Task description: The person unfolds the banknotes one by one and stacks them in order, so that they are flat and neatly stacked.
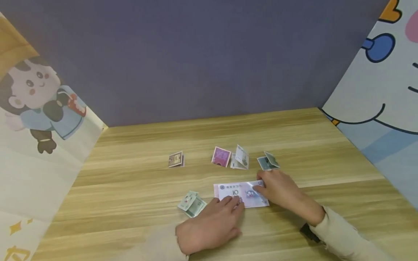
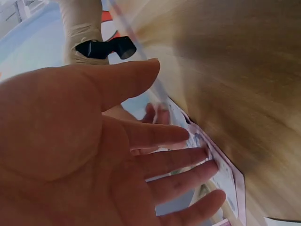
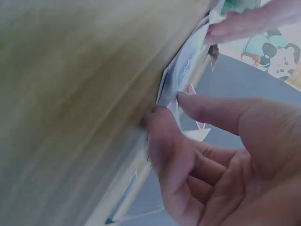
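A pale pink-purple play banknote (image 1: pixel 254 201), printed with a 10 and a blue cartoon face, lies flat before me; in the left wrist view, paper edges show layered there. My left hand (image 1: pixel 213 223) rests its outstretched fingertips on the note's left half. In the left wrist view its thumb points away from the paper. At the note's right end, my right hand (image 1: pixel 282 190) pinches the edge between thumb and curled index finger, as the right wrist view shows. Close by the left hand's knuckles sits a folded green note (image 1: pixel 195 207).
Farther back on the wooden table (image 1: pixel 130 188) stand several folded notes: a brown one (image 1: pixel 175 159), a magenta one (image 1: pixel 221 156), a grey-white one (image 1: pixel 241 158) and a dark green one (image 1: pixel 267 163). A grey panel (image 1: pixel 209 61) rises behind, with cartoon-printed walls either side.
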`<state>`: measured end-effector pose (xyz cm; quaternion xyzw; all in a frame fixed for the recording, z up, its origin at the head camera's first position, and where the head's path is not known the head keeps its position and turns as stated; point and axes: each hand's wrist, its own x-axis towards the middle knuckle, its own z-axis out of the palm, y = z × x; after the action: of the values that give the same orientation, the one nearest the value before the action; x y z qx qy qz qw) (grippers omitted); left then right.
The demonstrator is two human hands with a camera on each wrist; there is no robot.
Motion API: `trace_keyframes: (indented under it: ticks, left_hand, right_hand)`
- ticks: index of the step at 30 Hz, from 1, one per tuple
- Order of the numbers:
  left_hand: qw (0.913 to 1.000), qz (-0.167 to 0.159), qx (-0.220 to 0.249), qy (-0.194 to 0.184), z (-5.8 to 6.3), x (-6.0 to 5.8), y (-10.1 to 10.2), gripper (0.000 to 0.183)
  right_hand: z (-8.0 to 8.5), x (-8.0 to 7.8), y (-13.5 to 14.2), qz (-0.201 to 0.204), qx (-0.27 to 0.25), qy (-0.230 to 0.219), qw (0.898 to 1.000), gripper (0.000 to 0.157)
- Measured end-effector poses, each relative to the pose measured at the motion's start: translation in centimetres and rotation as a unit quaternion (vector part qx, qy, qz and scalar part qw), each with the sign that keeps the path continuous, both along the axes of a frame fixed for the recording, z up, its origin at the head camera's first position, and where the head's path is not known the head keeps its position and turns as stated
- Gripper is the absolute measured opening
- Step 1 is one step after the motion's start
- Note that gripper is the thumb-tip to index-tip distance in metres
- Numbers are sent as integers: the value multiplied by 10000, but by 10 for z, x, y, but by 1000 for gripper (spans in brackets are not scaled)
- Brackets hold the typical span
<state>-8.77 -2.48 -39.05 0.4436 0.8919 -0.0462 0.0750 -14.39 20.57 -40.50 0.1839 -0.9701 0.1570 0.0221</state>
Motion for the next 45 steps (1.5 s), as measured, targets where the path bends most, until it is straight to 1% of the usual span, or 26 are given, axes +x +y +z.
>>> trace_keyframes:
  ticks: [2,4,6,8,9,11,13,15,17,20,22,25,29,32,36,41,43,45]
  left_hand:
    - [9999,38,-95,63,-3,1,0,67]
    - [9998,81,-162,101,-4,2,0,68]
    - [9995,169,-251,129,-6,4,2,68]
    - [9987,256,-398,165,-7,6,5,70]
    - [9983,284,-486,171,-8,7,6,71]
    - [9973,319,-641,186,-10,10,9,74]
    - [9964,348,-748,171,-11,11,11,76]
    - [9959,400,-810,99,-11,12,11,78]
    - [9953,471,-844,14,-11,13,11,79]
    - [9952,503,-837,-57,-11,11,10,79]
    - [9953,519,-814,-64,-11,9,10,78]
    - [9958,526,-755,-4,-12,5,9,75]
    - [9966,496,-651,122,-12,1,9,72]
    - [9975,403,-521,267,-12,-1,8,70]
    - [9984,302,-321,353,-11,-4,6,71]
    - [9989,205,-53,418,-8,-9,2,71]
    - [9989,145,84,432,-6,-8,0,67]
    - [9989,15,182,431,-3,-5,-2,62]
  right_hand:
    - [2,1,-1,-131,5,77,9999,22]
    - [4,2,-3,-48,-7,340,9994,26]
    - [5,6,-6,351,-79,521,9980,27]
    - [5,14,-10,916,-44,613,9939,28]
    - [4,19,-11,1218,14,589,9908,29]
    - [2,32,-12,1619,176,360,9860,34]
    - [-1,42,-12,1800,349,225,9828,40]
    - [-4,49,-13,1853,485,138,9814,46]
    - [-5,52,-13,1857,531,90,9811,50]
    - [-6,50,-15,1851,539,-28,9812,55]
    - [-7,46,-15,1872,500,-56,9810,55]
    - [-8,39,-15,1915,432,70,9805,54]
    - [-7,30,-14,1910,201,155,9813,50]
    - [-4,24,-14,1854,-3,42,9826,46]
    - [-1,18,-15,1859,-142,-104,9824,41]
    - [1,13,-19,1866,-182,-25,9823,38]
    - [2,11,-22,1896,-180,72,9817,36]
    - [1,10,-23,1899,-181,135,9815,34]
